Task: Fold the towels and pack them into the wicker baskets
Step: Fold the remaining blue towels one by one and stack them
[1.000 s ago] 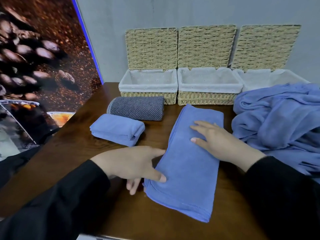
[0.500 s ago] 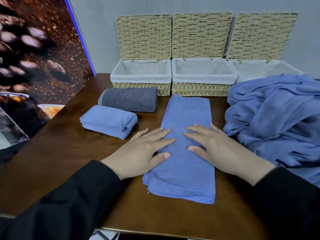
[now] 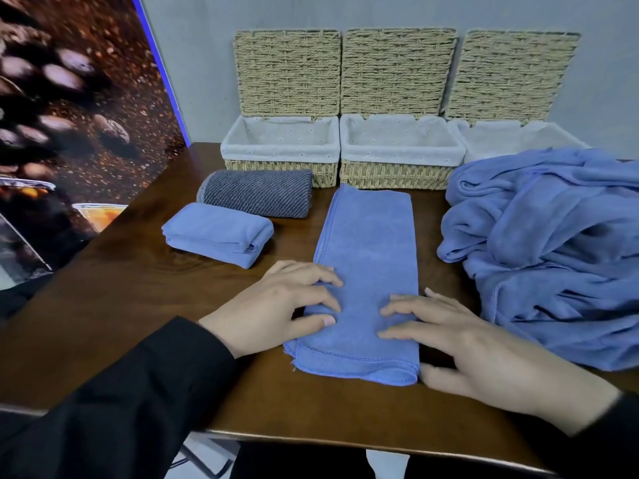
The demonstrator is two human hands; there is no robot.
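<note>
The left hand [image 3: 276,305] and right hand [image 3: 460,344] are laid flat, fingers spread, gripping nothing, on the near end of the long blue towel [image 3: 368,257], which is stretched toward 12 o'clock on the table [image 3: 121,305]. Three lined wicker baskets [image 3: 397,157] at 12 o'clock are seen open and empty.

Dark wooden table [image 3: 124,305], grey wall [image 3: 200,46], coffee-bean poster [image 3: 69,115].
</note>
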